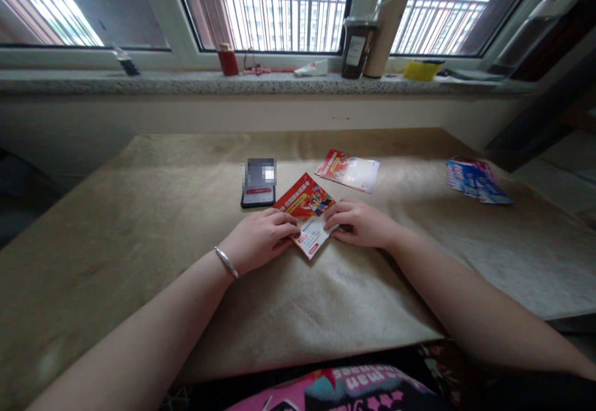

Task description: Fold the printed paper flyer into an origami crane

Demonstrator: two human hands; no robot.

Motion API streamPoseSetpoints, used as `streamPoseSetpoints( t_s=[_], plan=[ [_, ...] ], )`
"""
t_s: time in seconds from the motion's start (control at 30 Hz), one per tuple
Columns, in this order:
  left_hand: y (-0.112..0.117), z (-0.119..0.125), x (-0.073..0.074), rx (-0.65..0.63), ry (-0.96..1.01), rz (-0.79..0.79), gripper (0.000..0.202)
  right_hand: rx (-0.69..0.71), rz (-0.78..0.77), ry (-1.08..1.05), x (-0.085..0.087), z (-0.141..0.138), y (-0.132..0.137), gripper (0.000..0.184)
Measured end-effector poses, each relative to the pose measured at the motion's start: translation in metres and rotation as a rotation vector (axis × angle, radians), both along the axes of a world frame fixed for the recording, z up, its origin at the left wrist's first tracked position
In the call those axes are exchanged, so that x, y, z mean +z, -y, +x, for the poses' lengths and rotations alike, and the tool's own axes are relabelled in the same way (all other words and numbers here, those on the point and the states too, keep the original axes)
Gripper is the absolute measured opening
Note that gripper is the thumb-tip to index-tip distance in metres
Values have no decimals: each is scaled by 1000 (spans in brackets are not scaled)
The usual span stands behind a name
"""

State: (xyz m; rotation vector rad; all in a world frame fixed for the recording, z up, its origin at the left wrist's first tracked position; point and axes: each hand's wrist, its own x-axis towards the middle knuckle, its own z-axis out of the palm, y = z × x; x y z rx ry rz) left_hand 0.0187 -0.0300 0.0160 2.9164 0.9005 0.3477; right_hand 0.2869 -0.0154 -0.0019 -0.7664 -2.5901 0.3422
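A red and white printed leaflet [307,206] lies turned at an angle on the table, its near part white and folded over or creased. My left hand [263,237], with a silver bracelet at the wrist, has its fingers bent onto the leaflet's left edge. On the opposite edge, the fingers and thumb of my right hand [356,221] pinch the paper. A phone [259,197] lies just beyond my left hand, its screen partly blurred out. Farther back to the right is a small stack of similar red and white leaflets [349,170].
Blue and pink printed papers [479,181] lie fanned out at the table's right. Behind the brown-covered table [139,225], a stone windowsill [186,85] carries a red container [228,60], a dark bottle [357,51], a cardboard tube [386,23] and a yellow object [421,70].
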Motion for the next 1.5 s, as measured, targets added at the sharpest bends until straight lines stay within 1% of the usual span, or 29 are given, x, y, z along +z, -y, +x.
streamPoseSetpoints(
  t_s=[0.1,0.17,0.33,0.47,0.57,0.8,0.93,1.03,1.2,1.33,1.5],
  plan=[
    [0,1,-2,-59,31,-44,22,-4,9,9,0,-5,2,14],
    [-1,1,-3,-72,56,-84,22,-16,21,12,0,-7,3,13],
    [-1,1,-2,-76,93,-172,17,-5,32,6,0,-8,4,13],
    [0,1,0,-77,105,-200,10,8,36,-25,1,-8,4,13],
    [0,1,2,-64,98,-217,7,7,11,-35,1,-8,4,13],
    [-2,0,1,-77,109,-257,12,8,-35,-63,1,-7,4,12],
    [-1,-1,3,-51,111,-274,10,2,-51,-89,0,-7,3,11],
    [1,0,6,-28,74,-258,9,-1,-73,-115,-2,-8,2,11],
    [6,7,9,35,31,-184,20,-8,-91,-127,-2,-12,2,10],
    [8,12,6,66,62,-162,21,0,-66,-84,0,-17,4,11],
    [6,12,0,135,146,-196,24,-20,-53,-58,1,-20,5,10]
  ],
)
